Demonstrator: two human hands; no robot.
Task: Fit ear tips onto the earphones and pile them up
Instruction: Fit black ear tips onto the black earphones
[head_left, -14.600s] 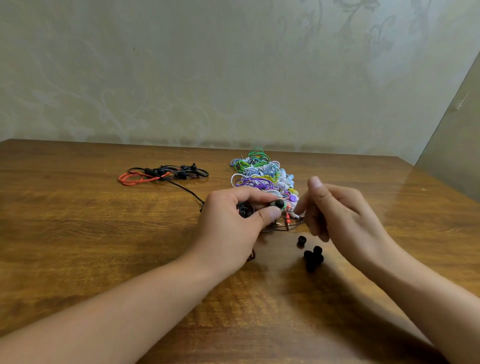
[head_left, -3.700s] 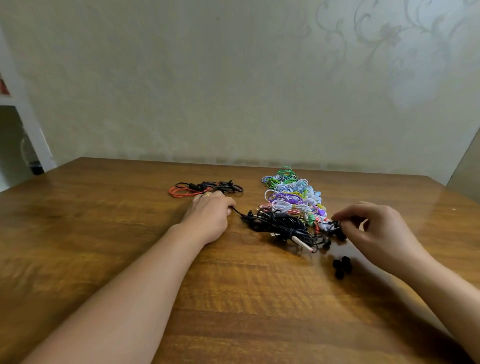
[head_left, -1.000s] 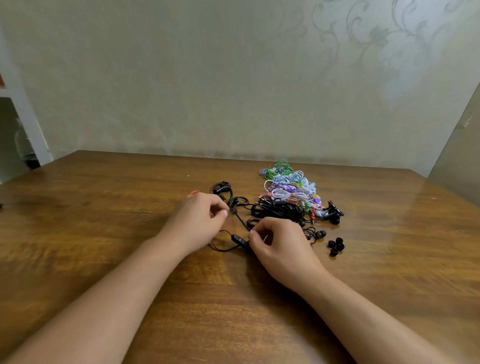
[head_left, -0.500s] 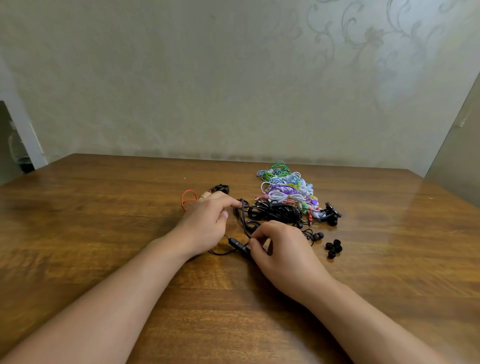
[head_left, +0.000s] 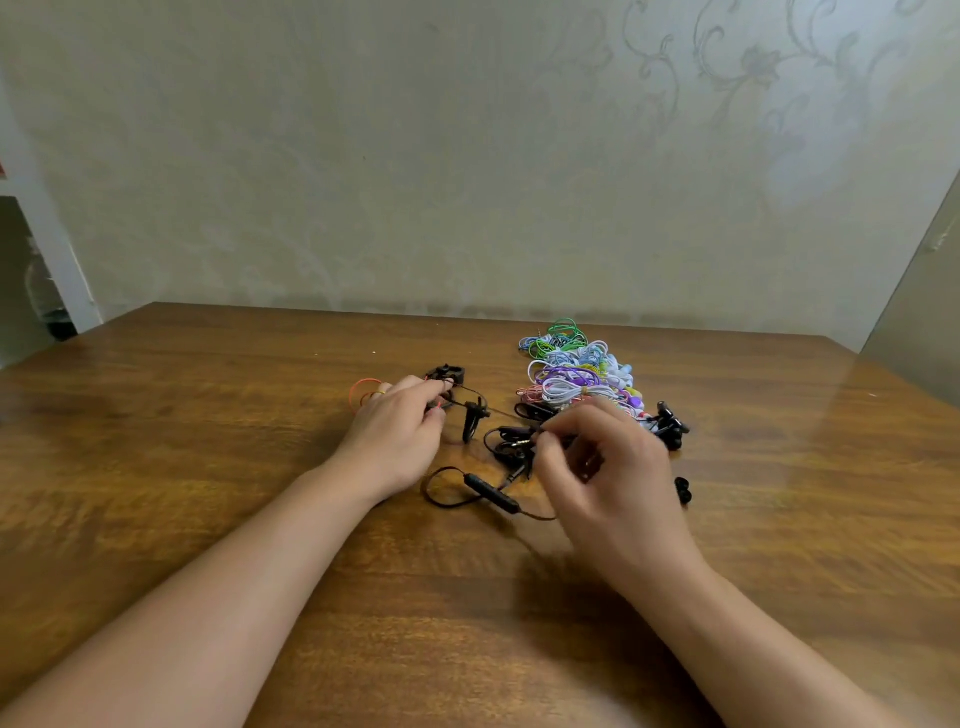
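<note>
Head view: the left hand (head_left: 397, 436) rests knuckles-up on the wooden surface (head_left: 156, 467), fingertips pinching a thin black cord (head_left: 498, 410). The right hand (head_left: 602, 467) hovers curled, fingertips grasping the black earphones (head_left: 511, 441) beside the coloured pile (head_left: 571, 374). Half a second ago it sat lower, by the inline remote (head_left: 491, 493). Loose ear tips (head_left: 682, 491) lie right of it.

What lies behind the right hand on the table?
Behind the right hand sits the pile of coloured earphone cables, with black earphones beside it. The hand covers the pile's near edge.
</note>
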